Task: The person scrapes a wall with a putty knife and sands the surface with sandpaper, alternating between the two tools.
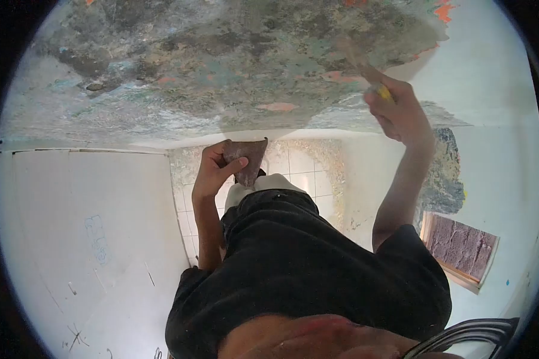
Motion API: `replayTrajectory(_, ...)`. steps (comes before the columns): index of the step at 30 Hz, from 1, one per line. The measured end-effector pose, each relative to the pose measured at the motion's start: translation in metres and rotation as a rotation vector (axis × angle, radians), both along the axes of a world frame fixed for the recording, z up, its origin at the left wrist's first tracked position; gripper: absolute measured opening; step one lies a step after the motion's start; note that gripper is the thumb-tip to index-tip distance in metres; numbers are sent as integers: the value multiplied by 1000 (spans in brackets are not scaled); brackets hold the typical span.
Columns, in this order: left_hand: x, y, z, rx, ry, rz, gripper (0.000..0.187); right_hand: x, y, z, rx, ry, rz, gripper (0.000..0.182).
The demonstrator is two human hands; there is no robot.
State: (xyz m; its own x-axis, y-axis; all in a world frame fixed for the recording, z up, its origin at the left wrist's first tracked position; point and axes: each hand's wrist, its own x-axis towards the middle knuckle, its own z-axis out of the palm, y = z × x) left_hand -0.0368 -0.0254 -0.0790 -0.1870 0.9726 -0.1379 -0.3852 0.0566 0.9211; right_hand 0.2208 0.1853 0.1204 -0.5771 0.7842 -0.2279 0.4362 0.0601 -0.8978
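Note:
My left hand [215, 170] is closed around a brownish, worn piece of sheet [248, 157], with the thumb lying on its face, at waist height below the wall. Raised on the right, my right hand [395, 107] grips a tool with a yellow part on its handle [384, 93]. The tool's far end is blurred against the wall and hard to make out. Behind both hands spreads a wall [239, 66] with its paint stripped to rough grey, green and orange patches.
Below lies a tiled floor [302, 163] with flakes along its edges. A white panel [96, 209] with blue and black marks stands at the left. On the right wall are a grey bare patch [444, 173] and a framed opening [461, 248] showing a rough surface.

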Motion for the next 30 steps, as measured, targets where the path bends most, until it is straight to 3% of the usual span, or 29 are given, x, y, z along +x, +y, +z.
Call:
replayTrajectory(4,0,-3,-9,5,8,6,24,-6,0,-6,41,-153,-31,56)
replayTrajectory(7,-7,-10,-10,10,17,42,22,2,1,-5,-1,10,-17,57)
replayTrajectory(12,-9,-7,-9,-24,36,38,20,-9,-7,-8,61,-126,-44,54)
replayTrajectory(15,-11,-13,-9,-22,21,72,20,7,-3,-10,-29,59,-48,55)
replayTrajectory(21,-10,-5,-7,-37,22,35,22,9,-5,-11,-9,-38,-154,56)
replayTrajectory(25,-5,1,-3,-35,23,-13,25,2,-6,-13,-60,70,-101,57)
replayTrajectory(30,-2,7,4,-18,18,-11,24,3,2,-26,48,-24,-89,58)
